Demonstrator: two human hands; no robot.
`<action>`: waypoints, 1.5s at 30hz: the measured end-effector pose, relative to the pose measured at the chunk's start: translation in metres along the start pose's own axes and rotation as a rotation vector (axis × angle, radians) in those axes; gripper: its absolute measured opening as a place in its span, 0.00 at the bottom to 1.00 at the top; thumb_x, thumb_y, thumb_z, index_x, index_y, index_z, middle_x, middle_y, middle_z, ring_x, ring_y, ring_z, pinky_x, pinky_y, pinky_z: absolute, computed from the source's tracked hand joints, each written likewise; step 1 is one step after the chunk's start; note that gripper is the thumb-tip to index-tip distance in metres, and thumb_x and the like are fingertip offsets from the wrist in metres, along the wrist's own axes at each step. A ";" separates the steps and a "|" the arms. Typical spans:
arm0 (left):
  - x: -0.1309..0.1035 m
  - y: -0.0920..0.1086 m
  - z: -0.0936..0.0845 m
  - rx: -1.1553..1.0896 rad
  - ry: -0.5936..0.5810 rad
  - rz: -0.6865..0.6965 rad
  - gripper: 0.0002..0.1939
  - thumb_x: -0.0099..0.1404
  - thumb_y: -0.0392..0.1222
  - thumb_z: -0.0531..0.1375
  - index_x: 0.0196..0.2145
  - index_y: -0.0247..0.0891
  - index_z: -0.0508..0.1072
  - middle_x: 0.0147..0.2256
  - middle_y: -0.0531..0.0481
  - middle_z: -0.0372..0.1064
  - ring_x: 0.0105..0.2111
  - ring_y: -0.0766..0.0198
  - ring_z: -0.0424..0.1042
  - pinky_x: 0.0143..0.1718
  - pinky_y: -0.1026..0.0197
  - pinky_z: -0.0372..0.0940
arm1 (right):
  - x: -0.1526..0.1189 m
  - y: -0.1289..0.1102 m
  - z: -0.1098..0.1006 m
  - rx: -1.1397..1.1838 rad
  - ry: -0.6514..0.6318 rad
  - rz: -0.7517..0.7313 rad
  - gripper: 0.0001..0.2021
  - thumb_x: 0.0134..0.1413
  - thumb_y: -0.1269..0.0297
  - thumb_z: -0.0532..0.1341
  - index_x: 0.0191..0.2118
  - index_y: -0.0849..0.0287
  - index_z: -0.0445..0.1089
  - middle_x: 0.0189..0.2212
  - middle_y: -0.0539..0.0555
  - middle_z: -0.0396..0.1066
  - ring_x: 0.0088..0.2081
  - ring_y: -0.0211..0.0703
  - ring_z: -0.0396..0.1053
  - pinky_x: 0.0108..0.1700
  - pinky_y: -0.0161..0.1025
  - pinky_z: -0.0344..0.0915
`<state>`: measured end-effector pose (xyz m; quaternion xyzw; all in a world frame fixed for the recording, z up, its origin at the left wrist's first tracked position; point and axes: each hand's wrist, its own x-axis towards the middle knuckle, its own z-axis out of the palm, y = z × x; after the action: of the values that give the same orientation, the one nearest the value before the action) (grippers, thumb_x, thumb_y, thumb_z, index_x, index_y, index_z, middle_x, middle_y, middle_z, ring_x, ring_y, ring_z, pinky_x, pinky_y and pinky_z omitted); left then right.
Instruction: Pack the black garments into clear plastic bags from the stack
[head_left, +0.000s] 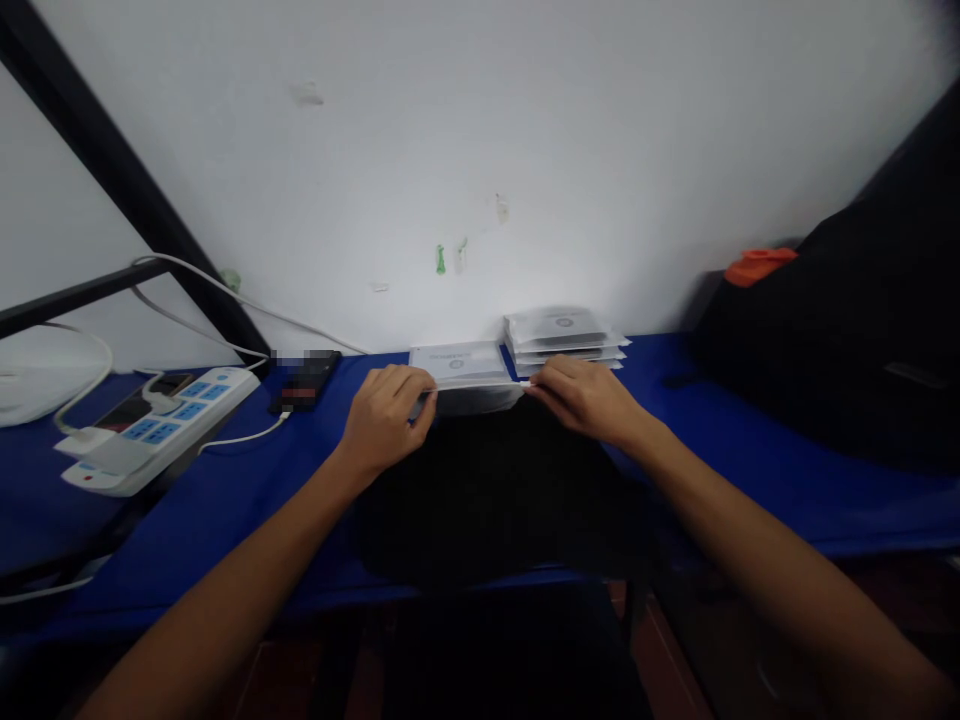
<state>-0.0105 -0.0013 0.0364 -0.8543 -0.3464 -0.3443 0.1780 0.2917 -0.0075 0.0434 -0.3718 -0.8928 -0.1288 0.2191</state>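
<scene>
My left hand [390, 415] pinches the left end of the near edge of a translucent plastic bag [480, 400]. At the right end of that same edge, the fingers of my right hand [577, 395] are closed on it. The edge is stretched between both hands and hangs down slightly. A flat white packet [459, 360] with a round grey mark lies just behind it; I cannot tell whether it is inside the bag. Beyond my right hand, several similar white packets in plastic form a stack [559, 330] against the wall.
A black cloth [487, 490] lies before me on the blue surface [277, 500]. To the left are a white power strip [165, 430] with cables and a dark phone-like device [306, 382]. A big black bag [840, 340] with an orange item [759, 266] stands right.
</scene>
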 end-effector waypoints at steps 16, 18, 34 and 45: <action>0.002 0.040 0.003 -0.088 0.097 0.310 0.04 0.68 0.31 0.56 0.40 0.36 0.68 0.35 0.47 0.73 0.37 0.59 0.71 0.40 0.56 0.65 | 0.008 -0.046 0.009 -0.017 0.192 -0.375 0.11 0.65 0.70 0.51 0.33 0.60 0.68 0.25 0.51 0.65 0.27 0.39 0.58 0.30 0.38 0.54; 0.004 0.032 0.003 -0.036 0.109 0.257 0.03 0.69 0.32 0.55 0.39 0.37 0.68 0.34 0.47 0.73 0.37 0.58 0.70 0.40 0.55 0.64 | 0.007 -0.039 0.008 -0.024 0.224 -0.347 0.11 0.65 0.70 0.51 0.34 0.59 0.68 0.25 0.51 0.65 0.28 0.39 0.58 0.30 0.38 0.55; 0.001 -0.040 -0.003 -0.037 0.037 -0.118 0.09 0.73 0.44 0.52 0.40 0.37 0.68 0.35 0.47 0.71 0.34 0.61 0.71 0.36 0.60 0.65 | -0.010 0.036 0.007 0.018 0.408 0.013 0.07 0.65 0.66 0.56 0.42 0.58 0.71 0.33 0.55 0.72 0.35 0.43 0.70 0.34 0.40 0.67; -0.008 0.008 0.002 -0.406 -0.065 -0.175 0.06 0.71 0.42 0.57 0.44 0.39 0.68 0.28 0.54 0.70 0.24 0.69 0.71 0.28 0.65 0.65 | -0.002 0.011 -0.003 0.150 0.299 -0.123 0.13 0.59 0.66 0.58 0.49 0.60 0.68 0.41 0.59 0.72 0.42 0.49 0.68 0.43 0.47 0.67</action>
<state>-0.0079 -0.0090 0.0289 -0.8498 -0.3484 -0.3936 -0.0396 0.3016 -0.0028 0.0460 -0.2757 -0.8785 -0.1289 0.3683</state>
